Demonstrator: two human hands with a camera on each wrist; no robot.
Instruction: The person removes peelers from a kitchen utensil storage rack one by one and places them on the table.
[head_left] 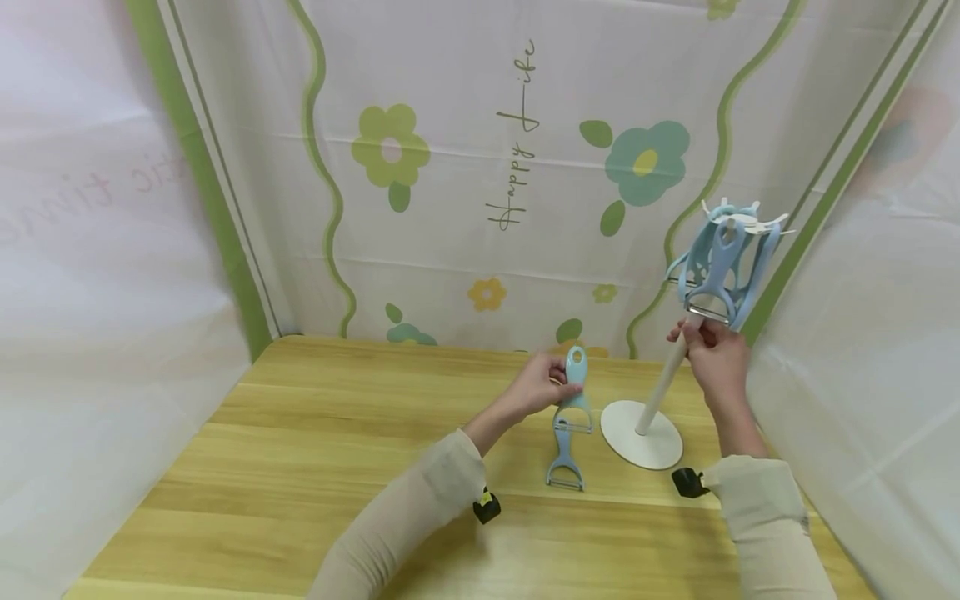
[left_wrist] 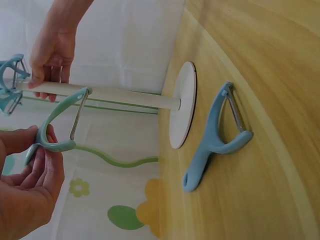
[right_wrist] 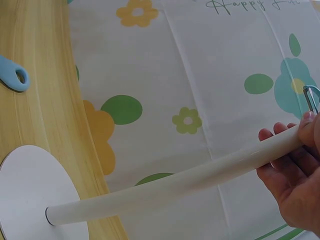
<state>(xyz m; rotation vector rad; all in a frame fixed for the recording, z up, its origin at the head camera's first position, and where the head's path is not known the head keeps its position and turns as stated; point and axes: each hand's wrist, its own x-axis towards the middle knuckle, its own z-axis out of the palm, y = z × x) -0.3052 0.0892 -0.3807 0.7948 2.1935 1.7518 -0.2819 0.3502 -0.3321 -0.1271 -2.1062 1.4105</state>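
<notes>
The light teal peeler is pinched by the left hand, with the thumb on one face of the handle and the fingers curled on the opposite face. The grip is located at the lower part of the handle, next to the fork; the holed end projects above the fingers, and the blade end extends clear of the fingertips on the other side. The held peeler is positioned above the table, beside the white stand.

The pole of the stand is gripped near its top by the right hand. The thumb is set against one side of the pole and the fingers are wrapped around the other. Several blue and teal peelers are hung from the white hooks, directly above the right-hand fingers.

A blue peeler is laid on the table near the round base, apart from both hands, with its holed end directed toward the printed curtain. The base is seated on the table.
</notes>
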